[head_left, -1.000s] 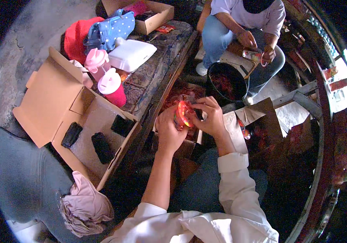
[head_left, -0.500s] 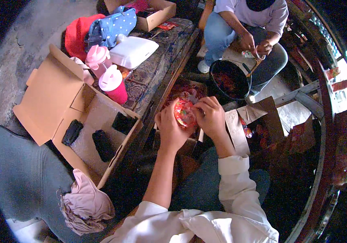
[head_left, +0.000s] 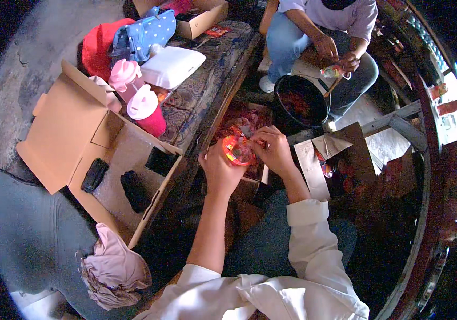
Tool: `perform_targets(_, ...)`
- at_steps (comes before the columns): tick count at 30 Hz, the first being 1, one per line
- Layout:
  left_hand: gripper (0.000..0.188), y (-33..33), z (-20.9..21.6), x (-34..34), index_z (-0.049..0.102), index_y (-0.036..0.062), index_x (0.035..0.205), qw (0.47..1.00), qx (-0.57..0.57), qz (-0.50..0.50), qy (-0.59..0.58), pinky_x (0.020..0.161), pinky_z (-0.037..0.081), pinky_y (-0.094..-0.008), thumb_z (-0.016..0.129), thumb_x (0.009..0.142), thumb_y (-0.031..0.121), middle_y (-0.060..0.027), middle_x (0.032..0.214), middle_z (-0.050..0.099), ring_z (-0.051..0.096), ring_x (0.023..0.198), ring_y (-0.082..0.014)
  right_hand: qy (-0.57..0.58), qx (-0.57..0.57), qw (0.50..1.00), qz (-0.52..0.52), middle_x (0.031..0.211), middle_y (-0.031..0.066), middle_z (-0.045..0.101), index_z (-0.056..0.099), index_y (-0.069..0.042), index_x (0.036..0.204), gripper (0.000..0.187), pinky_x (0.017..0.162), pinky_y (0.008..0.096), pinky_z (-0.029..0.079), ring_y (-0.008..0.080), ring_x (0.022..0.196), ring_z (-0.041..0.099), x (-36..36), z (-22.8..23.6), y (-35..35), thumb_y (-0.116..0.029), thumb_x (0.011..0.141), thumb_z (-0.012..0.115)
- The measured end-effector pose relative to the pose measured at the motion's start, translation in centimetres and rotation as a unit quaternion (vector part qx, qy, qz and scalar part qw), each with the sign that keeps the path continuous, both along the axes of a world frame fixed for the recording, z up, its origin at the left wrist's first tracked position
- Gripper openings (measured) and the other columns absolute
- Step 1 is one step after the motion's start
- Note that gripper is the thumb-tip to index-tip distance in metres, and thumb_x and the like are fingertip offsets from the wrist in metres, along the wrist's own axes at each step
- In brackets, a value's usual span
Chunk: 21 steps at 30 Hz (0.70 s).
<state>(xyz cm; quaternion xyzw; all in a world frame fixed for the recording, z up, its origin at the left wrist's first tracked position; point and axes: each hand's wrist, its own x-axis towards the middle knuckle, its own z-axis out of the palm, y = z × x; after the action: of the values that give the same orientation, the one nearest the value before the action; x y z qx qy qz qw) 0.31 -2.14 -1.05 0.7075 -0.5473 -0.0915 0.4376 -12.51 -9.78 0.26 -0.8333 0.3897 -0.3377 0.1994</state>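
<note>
My left hand is wrapped round a clear plastic cup with red and orange print, its round mouth tilted up toward me. At the cup's right rim, my right hand has its fingers closed in a pinch. Whatever lies between those fingertips is too small to make out. Just beyond both hands, an open cardboard box holds reddish, shiny pieces, partly hidden by the hands and cup.
Across from me a seated person holds a similar printed cup over a black bucket. To the left are an open carton with black bundles, pink-lidded tumblers and a white foam box. Another carton stands right.
The cup in my left hand has shifted slightly left and its mouth shows rounder. My right hand has moved slightly left. Across from me, the person's cup has come into clearer view.
</note>
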Motion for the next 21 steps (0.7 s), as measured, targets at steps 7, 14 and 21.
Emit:
perform_targets(7, 0.044, -0.1, 0.2, 0.1, 0.059, 0.0073, 0.091, 0.998, -0.015, -0.034, 0.046, 0.073, 0.046, -0.0384, 0.078, 0.054, 0.024, -0.0097, 0.082, 0.063, 0.061, 0.077, -0.0283, -0.010, 0.013, 1.000, 0.024, 0.079, 0.0072, 0.063, 0.065, -0.009, 0.074, 0.013, 0.060, 0.0357, 0.046, 0.0247, 0.068, 0.057, -0.9, -0.9, -1.0, -0.019, 0.067, 0.069)
perform_targets(14, 0.044, 0.1, -0.6, 0.5, 0.059, 0.0065, 0.090, 0.998, -0.027, -0.046, 0.040, 0.068, 0.050, -0.0357, 0.078, 0.054, 0.024, -0.0103, 0.079, 0.064, 0.063, 0.073, -0.0263, -0.022, 0.001, 0.999, 0.036, 0.078, 0.0079, 0.062, 0.064, -0.006, 0.072, 0.012, 0.062, 0.0348, 0.046, 0.0258, 0.071, 0.056, -0.7, -1.5, -1.4, -0.013, 0.065, 0.070)
perform_targets(21, 0.045, 0.1, 0.1, 0.4, 0.060, 0.0068, 0.090, 0.996, -0.008, -0.061, 0.062, 0.070, 0.050, -0.0351, 0.079, 0.053, 0.024, -0.0101, 0.080, 0.065, 0.064, 0.074, -0.0266, 0.030, -0.011, 0.999, 0.036, 0.086, 0.0010, 0.063, 0.067, -0.014, 0.073, 0.012, 0.075, 0.0364, 0.042, 0.0223, 0.083, 0.056, -1.5, -1.7, -1.7, -0.023, 0.066, 0.068)
